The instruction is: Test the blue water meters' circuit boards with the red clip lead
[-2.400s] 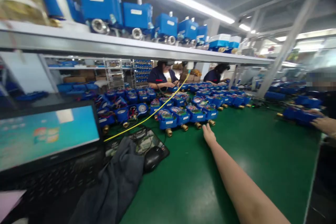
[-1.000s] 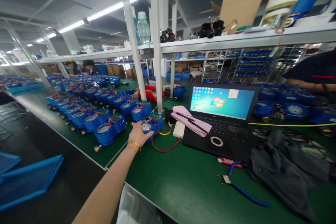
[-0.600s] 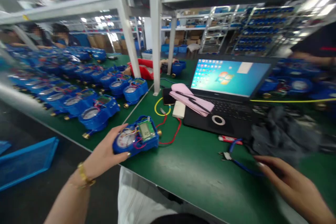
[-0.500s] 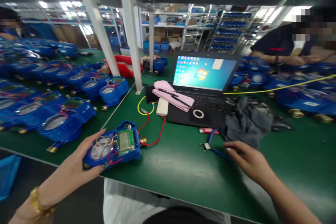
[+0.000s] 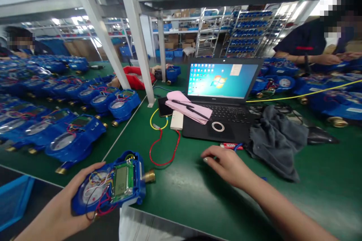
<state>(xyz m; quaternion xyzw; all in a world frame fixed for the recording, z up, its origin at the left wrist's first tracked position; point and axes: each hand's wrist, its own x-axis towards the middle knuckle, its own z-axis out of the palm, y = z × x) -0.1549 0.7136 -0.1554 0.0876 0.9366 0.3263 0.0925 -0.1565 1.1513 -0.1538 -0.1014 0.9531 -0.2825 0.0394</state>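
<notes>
Since our laptop [image 5: 223, 83] is the easiest thing to spot, we'll place everything by it. Well in front of it and off to its left, our left hand [image 5: 66, 205] has its fingers wrapped around the round dial end of an uncovered blue meter [image 5: 123, 184], right by the near edge of the tabletop [image 5: 175, 196]. We've got the LCD and loose wires facing up, with a brass fitting [image 5: 149, 176] poking out toward the laptop's side. Our right hand [image 5: 230, 167] is just in front of the laptop, palm down, fingers loosely bent and open, nothing visible in them; it's apart from the meter.

Just left of the laptop there's a white box [image 5: 177, 120] with a red cable [image 5: 161, 163] looping out of it, and a crumpled gray cloth [image 5: 275, 139] lies by its right front corner. More blue meters [image 5: 63, 141] sit in rows well off to its left.
</notes>
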